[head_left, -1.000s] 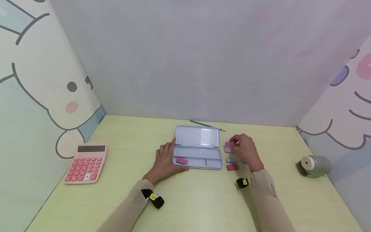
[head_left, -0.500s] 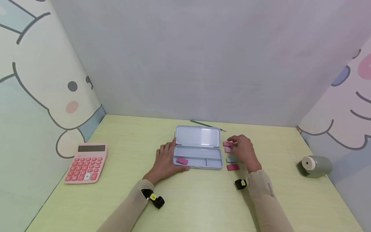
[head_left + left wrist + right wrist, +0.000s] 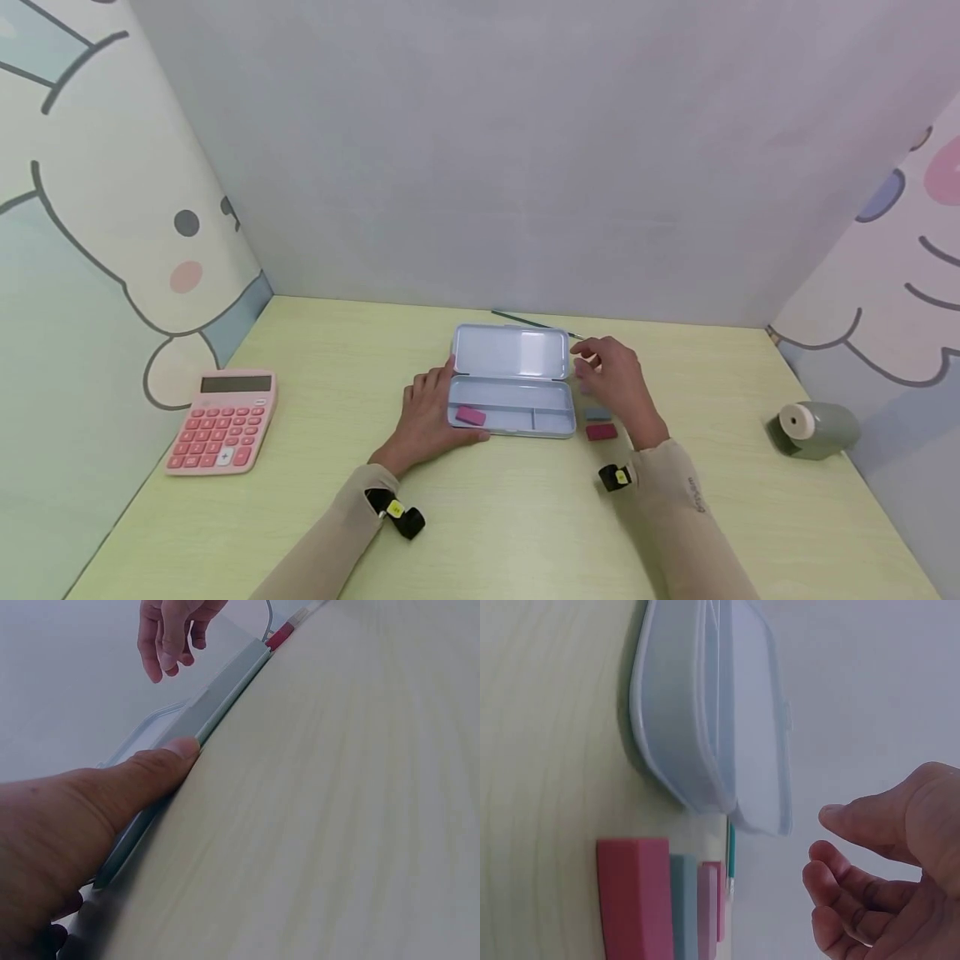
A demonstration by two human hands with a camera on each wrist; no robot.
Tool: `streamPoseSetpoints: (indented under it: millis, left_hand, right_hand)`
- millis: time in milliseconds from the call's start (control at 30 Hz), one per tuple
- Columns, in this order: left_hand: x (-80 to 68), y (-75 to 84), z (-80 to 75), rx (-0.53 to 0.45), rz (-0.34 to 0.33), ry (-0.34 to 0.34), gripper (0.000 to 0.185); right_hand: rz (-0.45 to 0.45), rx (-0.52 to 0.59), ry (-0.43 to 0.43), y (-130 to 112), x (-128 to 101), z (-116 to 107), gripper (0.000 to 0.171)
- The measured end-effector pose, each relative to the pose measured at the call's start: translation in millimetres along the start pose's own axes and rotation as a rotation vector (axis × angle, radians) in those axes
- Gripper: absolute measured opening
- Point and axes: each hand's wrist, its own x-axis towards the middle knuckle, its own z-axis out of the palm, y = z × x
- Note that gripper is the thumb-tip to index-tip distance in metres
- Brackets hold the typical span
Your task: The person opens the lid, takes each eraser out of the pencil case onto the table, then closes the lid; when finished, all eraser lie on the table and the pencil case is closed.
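A pale blue pencil case [image 3: 512, 423] lies with its lid [image 3: 510, 352] raised. My left hand [image 3: 427, 417] rests against its left end, the straight thumb pressing the front wall [image 3: 225, 697]. Inside, at the left of the front compartment, lies a pink eraser-like block [image 3: 471, 416]. My right hand [image 3: 617, 385] hovers right of the case with fingers loosely bent and nothing between them. Below it, in the right wrist view, stands a row of similar blocks: dark pink [image 3: 636, 900], blue [image 3: 684, 904], lilac [image 3: 706, 911] and pink [image 3: 720, 900]. In the head view this hand partly covers the far ones.
A green pencil [image 3: 532, 322] lies behind the case. The pink calculator [image 3: 222, 422] is far left, and a grey-green pencil sharpener [image 3: 813, 431] stands at the right. Walls close off the table [image 3: 480, 533] at the back and sides.
My right hand slid the far pink block slightly left, then let it go and lifted away up and to the left. The left hand and the pencil case stayed put.
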Motion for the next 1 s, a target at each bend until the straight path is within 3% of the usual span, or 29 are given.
streamPoseSetpoints:
  millis: [167, 333, 767, 900, 1000]
  left_hand:
    - [0.7, 1.3, -0.5, 0.000, -0.018, -0.017, 0.136]
    - [1.6, 2.4, 0.0, 0.003, -0.019, -0.010, 0.137]
    - [-0.6, 1.1, -1.8, 0.007, -0.005, 0.003, 0.135]
    - [-0.4, -0.1, -1.2, 0.005, 0.007, 0.010, 0.135]
    - [-0.1, 0.3, -0.8, 0.003, 0.017, 0.015, 0.134]
  right_hand:
    - [-0.117, -0.018, -0.001, -22.8, -3.5, 14.8, 0.013]
    - [-0.172, -0.062, -0.090, -45.7, -11.5, 34.5, 0.010]
    - [-0.244, -0.069, -0.364, -86.3, -12.0, 65.4, 0.009]
    - [-0.262, -0.102, -0.417, -95.3, -6.1, 71.5, 0.010]
    - [-0.226, -0.116, -0.441, -100.1, -3.6, 74.9, 0.012]
